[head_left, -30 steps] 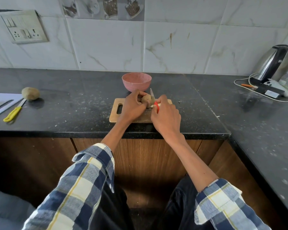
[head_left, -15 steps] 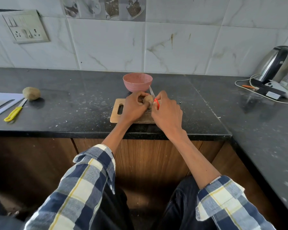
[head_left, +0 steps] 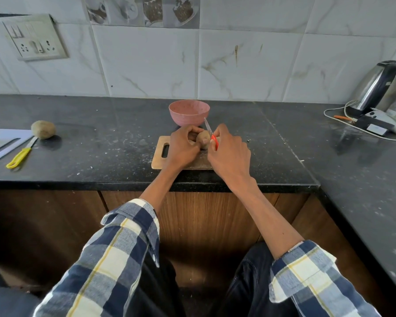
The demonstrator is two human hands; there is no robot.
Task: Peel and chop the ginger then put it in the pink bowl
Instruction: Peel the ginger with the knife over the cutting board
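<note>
While left hand (head_left: 182,149) grips ginger (head_left: 203,138), knife (head_left: 210,133) upright

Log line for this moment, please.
stage: peeling | left hand: holds ginger over board | right hand: holds knife | pink bowl: empty

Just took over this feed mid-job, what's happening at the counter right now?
A person is working over the wooden cutting board. The left hand grips the ginger while the right hand holds a red-handled knife, blade tilted up towards the pink bowl. The ginger looks whole and mostly unpeeled. The bowl sits just behind the board; no ginger shows in it.
</note>
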